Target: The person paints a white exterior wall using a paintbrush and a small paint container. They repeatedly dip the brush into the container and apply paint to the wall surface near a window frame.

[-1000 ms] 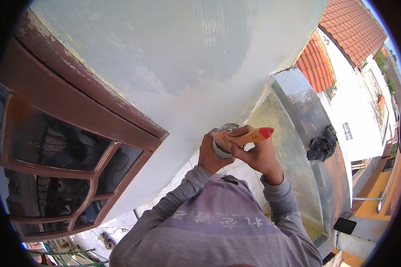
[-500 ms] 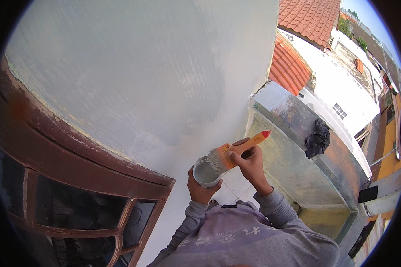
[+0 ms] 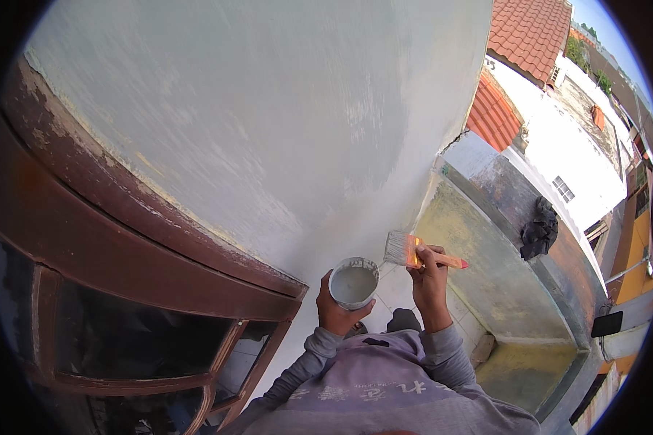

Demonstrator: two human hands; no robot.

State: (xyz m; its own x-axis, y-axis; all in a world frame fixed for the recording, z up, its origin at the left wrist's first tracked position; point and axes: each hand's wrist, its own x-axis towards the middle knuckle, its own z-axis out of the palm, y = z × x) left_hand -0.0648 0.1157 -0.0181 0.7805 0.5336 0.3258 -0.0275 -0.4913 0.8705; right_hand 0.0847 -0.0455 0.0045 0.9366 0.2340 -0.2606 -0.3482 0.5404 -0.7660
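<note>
My left hand [image 3: 335, 310] is wrapped round a small round cup of pale grey paint [image 3: 353, 283], its rim smeared with paint. To the right, my right hand [image 3: 431, 284] grips a flat paintbrush [image 3: 411, 250] by its handle, fingers near the orange ferrule. The bristles are coated whitish grey and point left, above and apart from the cup. The handle's red tip sticks out to the right of my fingers. Ahead of both hands rises a wall [image 3: 268, 130] with streaky pale grey paint on it.
A brown wooden frame with dark glass panes [image 3: 138, 326] stands at the left. On the right runs a low weathered parapet [image 3: 500, 254] with a crumpled black plastic bag [image 3: 540, 228] on its top. Beyond it are tiled roofs [image 3: 530, 36] and white buildings.
The brush has lifted out of the cup and moved right, its handle now pointing right rather than up-right. The cup sits slightly farther right in the view, which has shifted.
</note>
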